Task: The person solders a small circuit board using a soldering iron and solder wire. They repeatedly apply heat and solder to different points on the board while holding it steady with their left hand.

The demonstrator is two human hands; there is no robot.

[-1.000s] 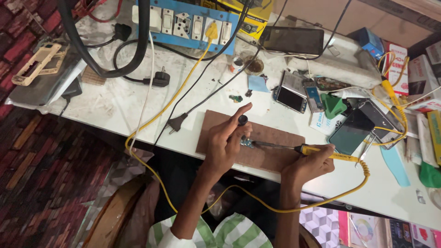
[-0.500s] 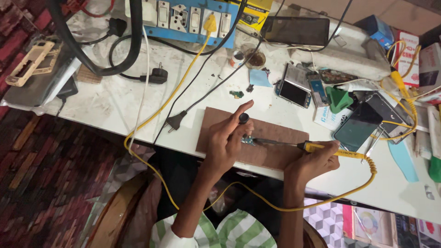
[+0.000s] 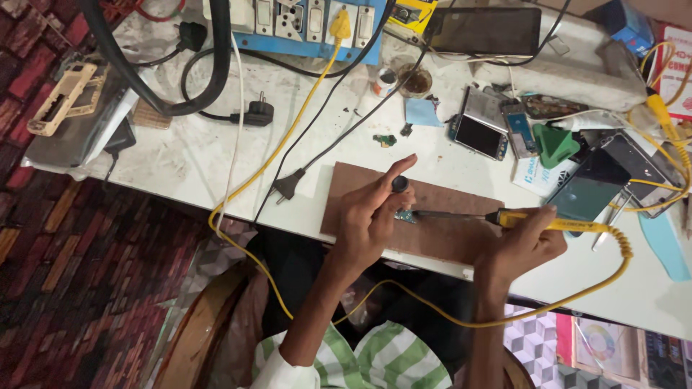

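Resting on the brown board [image 3: 447, 234], a small blue-green circuit piece [image 3: 405, 215] sits just where it sat a second ago, under the fingertips of the left hand [image 3: 375, 216]. That hand is curled, pinching a dark round-topped tool [image 3: 400, 184] between thumb and forefinger and pressing down beside the piece; its pose has barely altered. The right hand [image 3: 522, 241] is closed around the yellow handle of the soldering iron [image 3: 497, 216], whose dark tip touches or nearly touches the piece, as before. Only the view has shifted slightly, so the work reads as one steady contact being held, not a new step. Outward, the yellow cord [image 3: 288, 144] loops off the white worktop [image 3: 180, 158], past a black plug [image 3: 287, 186], opened phones [image 3: 483, 130] and a blue switch panel [image 3: 303, 21].
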